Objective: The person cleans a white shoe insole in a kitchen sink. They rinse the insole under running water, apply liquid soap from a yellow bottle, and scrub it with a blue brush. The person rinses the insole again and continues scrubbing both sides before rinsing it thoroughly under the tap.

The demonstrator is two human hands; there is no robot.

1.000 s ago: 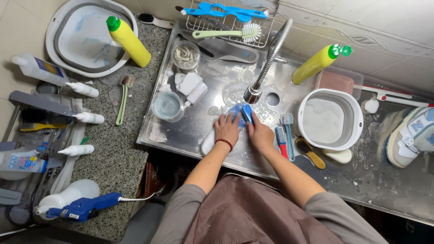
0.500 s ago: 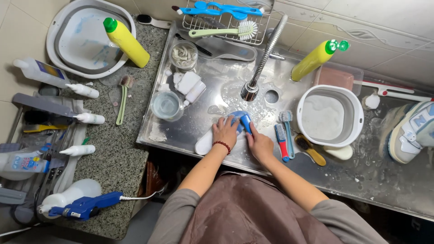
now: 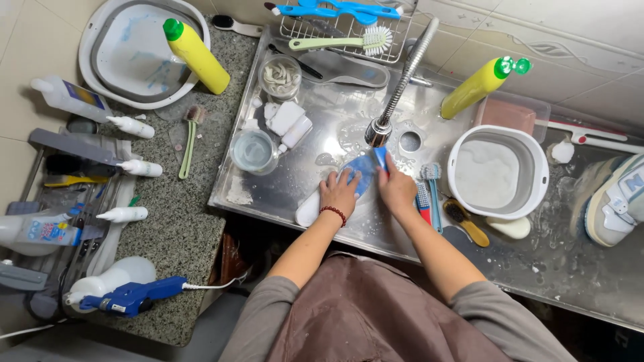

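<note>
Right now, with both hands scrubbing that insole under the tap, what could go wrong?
The left hand only presses the soapy insole flat while the right hand scrubs it with a blue brush; on the wet steel sink it might slide away. The white tub of suds sits right beside the right forearm, so a wide stroke could bump it. Splashes may reach the sneaker nearby.

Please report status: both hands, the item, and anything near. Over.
Left hand presses flat white-and-blue insole on steel sink tray. Right hand holds blue brush on it. Flexible faucet overhead; brushes close at right.
</note>
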